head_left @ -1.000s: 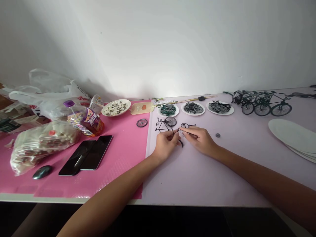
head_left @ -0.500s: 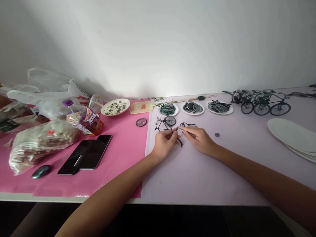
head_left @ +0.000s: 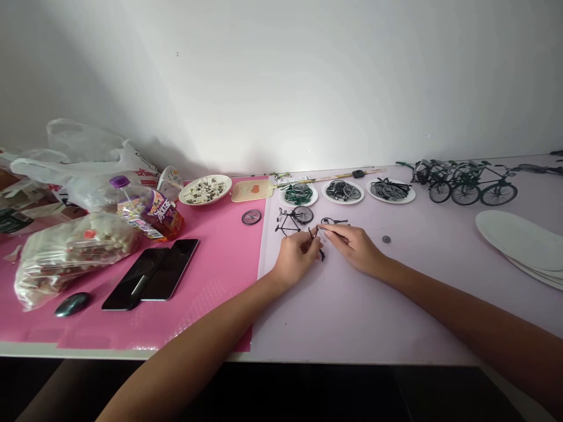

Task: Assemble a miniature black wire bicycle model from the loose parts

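My left hand [head_left: 295,258] pinches a small black model-bicycle part [head_left: 322,256], whose curved end sticks out past the fingers. Its fingertips almost meet those of my right hand [head_left: 357,247], which are closed on a thin, slender piece [head_left: 323,227] too small to name. Just behind the left hand lies a partly built black model bicycle [head_left: 287,223] with one wheel attached. Beyond the right fingers rests another black part [head_left: 335,221] with a ring at one end. A small grey disc [head_left: 386,239] lies to the right, and a loose spoked wheel [head_left: 251,217] to the left.
Plates of model parts [head_left: 343,192] line the wall, beside a bowl of small pale pieces [head_left: 204,190]. Several model bicycles [head_left: 466,181] stand back right, near stacked white plates [head_left: 519,240]. Phones [head_left: 169,272], a mouse [head_left: 73,305], a bottle [head_left: 152,211] and bags [head_left: 74,252] occupy the left.
The black part in my left hand has turned, and more of it shows above the fingers. My right hand stays nearly in place, still pinching the slender piece.
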Demonstrator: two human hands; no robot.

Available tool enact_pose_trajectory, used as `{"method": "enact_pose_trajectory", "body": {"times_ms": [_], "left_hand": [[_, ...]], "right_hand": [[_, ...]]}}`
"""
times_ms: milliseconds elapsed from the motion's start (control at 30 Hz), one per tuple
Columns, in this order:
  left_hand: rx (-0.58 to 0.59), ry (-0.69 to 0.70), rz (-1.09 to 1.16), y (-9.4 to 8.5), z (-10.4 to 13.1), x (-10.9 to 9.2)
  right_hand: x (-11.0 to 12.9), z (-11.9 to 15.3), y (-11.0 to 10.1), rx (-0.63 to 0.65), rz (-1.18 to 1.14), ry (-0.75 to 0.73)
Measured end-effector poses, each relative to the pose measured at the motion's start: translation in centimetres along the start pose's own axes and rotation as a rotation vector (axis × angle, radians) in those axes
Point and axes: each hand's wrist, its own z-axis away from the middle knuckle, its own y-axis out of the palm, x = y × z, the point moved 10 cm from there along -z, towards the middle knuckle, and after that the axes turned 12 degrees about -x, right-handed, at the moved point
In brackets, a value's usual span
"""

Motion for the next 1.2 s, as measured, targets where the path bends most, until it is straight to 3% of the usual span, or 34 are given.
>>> {"method": "enact_pose_trajectory", "body": {"times_ms": [367, 933, 1200], "left_hand": [[0.014, 0.173, -0.118, 0.2, 0.3, -1.3], [0.043, 0.189, -0.145, 0.3, 0.2, -1.3], [0.069, 0.225, -0.133, 0.5, 0.3, -1.4]], "right_hand": [[0.6, -0.4, -1.3, -0.074, 0.017, 0.030], [1.0, -0.7, -1.9, -0.162, 0.024, 0.010], [0.9, -0.7, -1.6, -0.106, 0.008, 0.054]]}}
